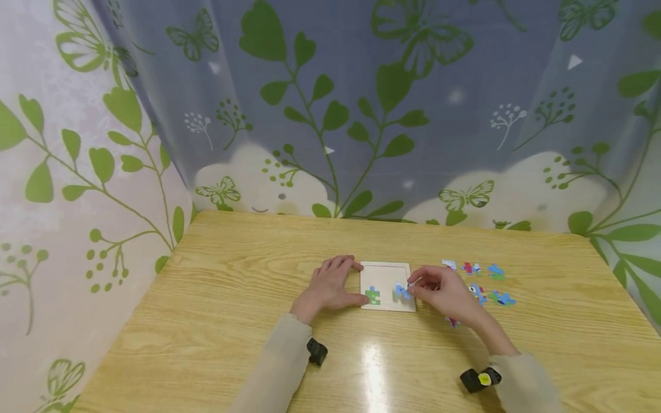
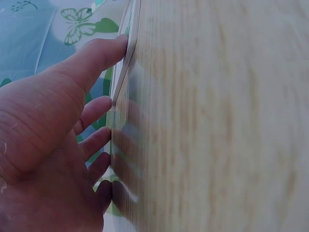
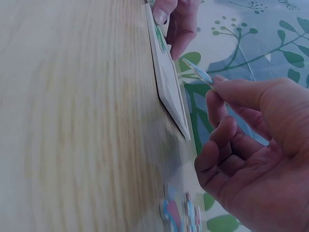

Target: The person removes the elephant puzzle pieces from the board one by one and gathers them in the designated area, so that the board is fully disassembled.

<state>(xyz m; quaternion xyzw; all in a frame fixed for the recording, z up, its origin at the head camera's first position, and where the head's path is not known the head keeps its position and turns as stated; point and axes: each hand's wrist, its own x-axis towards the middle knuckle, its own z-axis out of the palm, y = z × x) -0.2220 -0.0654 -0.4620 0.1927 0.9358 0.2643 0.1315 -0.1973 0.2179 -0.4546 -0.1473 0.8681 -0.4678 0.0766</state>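
Observation:
A square wooden puzzle board (image 1: 382, 275) with a raised rim lies flat on the table. In its near left corner sits a green puzzle piece (image 1: 373, 295). My left hand (image 1: 330, 285) rests at the board's left side, thumb on the near left corner and index finger at the far left corner, the other fingers spread on the table. Between thumb and forefinger my right hand (image 1: 446, 295) pinches a blue puzzle piece (image 3: 197, 71). That piece is tilted and raised above the right part of the board, and its shadow falls below it.
Several loose puzzle pieces (image 1: 502, 297) in blue, red and green lie right of the board, some partly hidden behind my right hand. Behind the wooden table (image 1: 248, 246) hangs a curtain (image 1: 341, 172) printed with leaves and butterflies.

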